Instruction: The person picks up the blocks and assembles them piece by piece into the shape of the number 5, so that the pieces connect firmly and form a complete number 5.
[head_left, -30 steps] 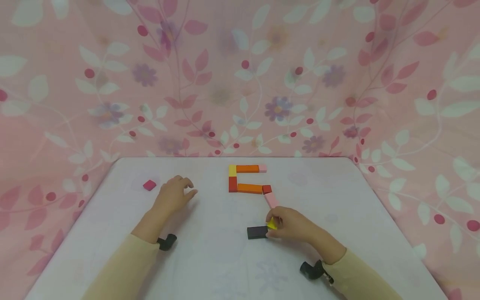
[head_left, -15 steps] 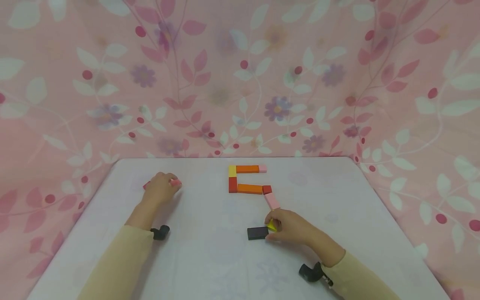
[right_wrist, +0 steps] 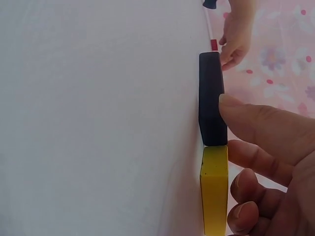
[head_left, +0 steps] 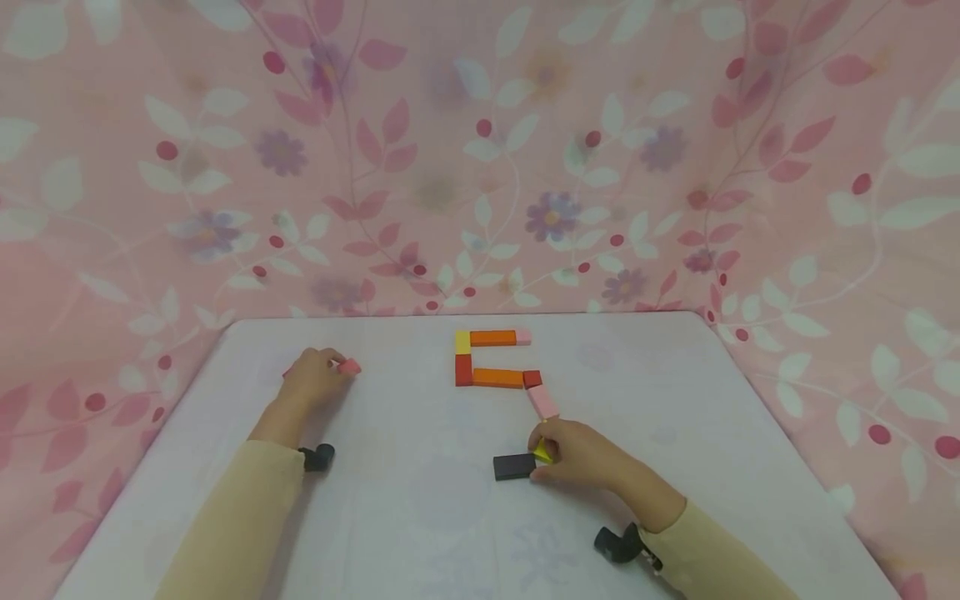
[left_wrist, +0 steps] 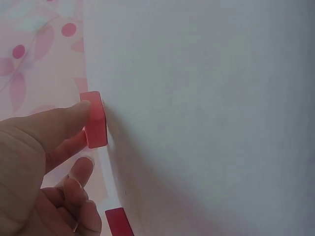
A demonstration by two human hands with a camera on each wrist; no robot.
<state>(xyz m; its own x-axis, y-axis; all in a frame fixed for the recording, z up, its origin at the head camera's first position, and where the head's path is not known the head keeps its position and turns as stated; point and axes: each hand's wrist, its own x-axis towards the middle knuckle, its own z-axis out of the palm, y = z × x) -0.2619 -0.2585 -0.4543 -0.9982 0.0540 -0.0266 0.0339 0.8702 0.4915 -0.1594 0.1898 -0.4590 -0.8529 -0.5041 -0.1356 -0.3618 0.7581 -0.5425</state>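
In the head view my left hand (head_left: pixel 306 382) is at the table's left side, pinching a coral-red block (head_left: pixel 348 367) between thumb and finger. A crimson block (left_wrist: pixel 119 222) lies close by, mostly hidden behind that hand in the head view. My right hand (head_left: pixel 581 450) is right of centre, thumb against the right end of a black rectangular block (head_left: pixel 513 467) and forefinger curled on the far side. A yellow block (right_wrist: pixel 215 191) abuts the black one, partly covered by the right fingers in the head view. A light pink block (head_left: pixel 543 402) slants just beyond them.
Farther back, a line of blocks continues: a small red block (head_left: pixel 532 379), an orange block (head_left: pixel 498 378), a dark red block (head_left: pixel 463 370), a pale yellow block (head_left: pixel 462 342), another orange block (head_left: pixel 492 338) and a small pink block (head_left: pixel 523 337). Floral cloth (head_left: pixel 480 167) hangs behind the table.
My left hand has moved left from hovering with parted fingers and now holds the coral-red block. The right hand and the blocks by it stay nearly still.
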